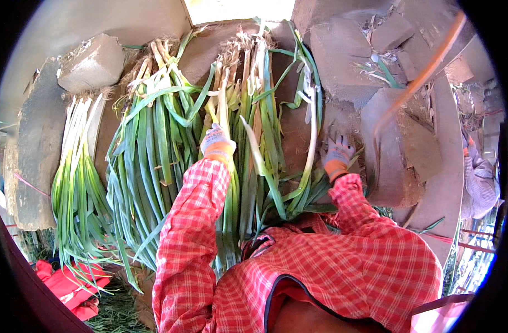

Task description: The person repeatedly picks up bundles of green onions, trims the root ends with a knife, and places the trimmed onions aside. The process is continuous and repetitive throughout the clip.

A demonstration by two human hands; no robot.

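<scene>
My left hand (pixel 217 145), in a grey and orange glove, is closed around the pale lower stem of a long green onion (pixel 223 105). That onion lies in the middle pile (pixel 245 83), whose roots point away from me and whose leaves run toward my body. My right hand (pixel 338 156), gloved alike, rests with fingers spread on the brown work surface (pixel 333 119), beside some leaf ends. Between my hands, a single green onion (pixel 311 116) lies apart, its leaves bent. Another thick pile of green onions (pixel 151 127) with brownish outer layers is left of my left hand.
Far left, a bundle of white-stemmed green onions (pixel 79 133) lies below a grey block (pixel 91 62). Worn blocks (pixel 343 61) stand at the back right, near an orange-brown rod (pixel 426 69). A red cloth (pixel 74 283) lies lower left. Another person's sleeve (pixel 479 183) shows far right.
</scene>
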